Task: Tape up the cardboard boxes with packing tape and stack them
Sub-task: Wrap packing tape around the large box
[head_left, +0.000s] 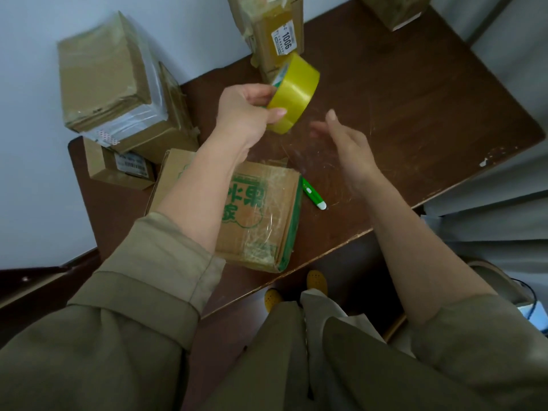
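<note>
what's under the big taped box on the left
Two smaller boxes: a brown box directly beneath the taped box, and a labelled box lower down on the table. Their tops are mostly covered.

Person in olive-khaki long-sleeved jacket [124, 336], cuffs rolled to mid-forearm, matching olive trousers [275, 366], and perforated mustard-yellow shoes [316, 280].
</note>
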### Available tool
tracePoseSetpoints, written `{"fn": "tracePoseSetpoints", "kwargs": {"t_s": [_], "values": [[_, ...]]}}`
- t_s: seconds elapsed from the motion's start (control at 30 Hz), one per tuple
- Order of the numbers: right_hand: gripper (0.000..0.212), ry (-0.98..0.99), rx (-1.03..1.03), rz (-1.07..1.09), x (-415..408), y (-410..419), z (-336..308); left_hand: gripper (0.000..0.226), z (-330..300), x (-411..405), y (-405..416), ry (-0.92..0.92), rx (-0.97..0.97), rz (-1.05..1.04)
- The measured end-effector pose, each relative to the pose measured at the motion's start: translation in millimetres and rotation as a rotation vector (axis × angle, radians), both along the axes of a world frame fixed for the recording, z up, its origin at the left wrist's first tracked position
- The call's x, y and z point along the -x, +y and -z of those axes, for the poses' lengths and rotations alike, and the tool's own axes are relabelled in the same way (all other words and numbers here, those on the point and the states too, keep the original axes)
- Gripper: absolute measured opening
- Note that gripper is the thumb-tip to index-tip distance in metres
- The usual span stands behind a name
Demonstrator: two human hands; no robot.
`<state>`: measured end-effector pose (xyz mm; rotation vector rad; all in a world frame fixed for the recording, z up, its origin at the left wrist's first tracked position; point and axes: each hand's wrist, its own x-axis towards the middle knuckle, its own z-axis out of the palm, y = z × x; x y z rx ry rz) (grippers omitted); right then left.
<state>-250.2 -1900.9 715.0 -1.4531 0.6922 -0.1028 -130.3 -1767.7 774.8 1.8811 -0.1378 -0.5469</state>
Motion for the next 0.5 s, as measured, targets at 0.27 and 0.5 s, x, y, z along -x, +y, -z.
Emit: {"fn": "tracePoseSetpoints", "kwargs": {"t_s": [0.27, 0.5], "values": [[0.016, -0.237, -0.31, 0.074, -5.7, 2.4, -58.8, 0.046, -30.0, 30.0, -11.1, 0.094, 0.067, 0.13], [0.014, -0.281, -0.276, 0.047, -25.8, 49.8, -91.0, 0.051, -61.6, 34.5, 38.0, 0.184, 0.022, -0.033]]}}
